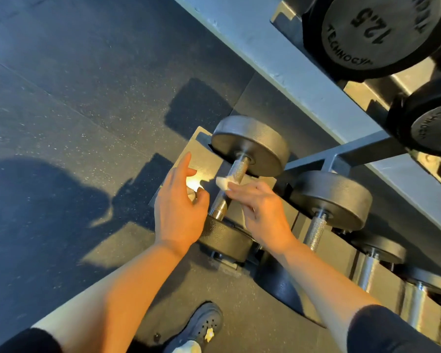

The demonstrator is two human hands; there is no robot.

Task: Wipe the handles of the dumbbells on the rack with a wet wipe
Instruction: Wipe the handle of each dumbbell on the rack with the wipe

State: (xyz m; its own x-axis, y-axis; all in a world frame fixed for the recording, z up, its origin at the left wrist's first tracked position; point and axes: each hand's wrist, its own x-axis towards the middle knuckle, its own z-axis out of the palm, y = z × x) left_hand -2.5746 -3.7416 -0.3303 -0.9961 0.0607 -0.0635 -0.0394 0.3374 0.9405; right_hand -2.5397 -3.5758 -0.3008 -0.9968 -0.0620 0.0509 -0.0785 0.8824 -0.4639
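Dumbbells on the lower rack (pixel 323 159): four handles show. Right hand (pixel 262 212) pinches one white wipe (pixel 223 183) against the first handle (pixel 231 184) (knurled steel). Left hand (pixel 180 210) hovers beside it, its grip loose; whether it holds anything, I cannot tell.

A dark speckled rubber gym floor (pixel 74 103) fills the left side, its mat seams running across it. Patches of warm sunlight (pixel 107 248) lie on it between hard-edged shadows (pixel 196 108). At the bottom edge stands a dark grey perforated clog shoe (pixel 204 324) with a small yellow charm on its upper, over a white sock (pixel 186 347)
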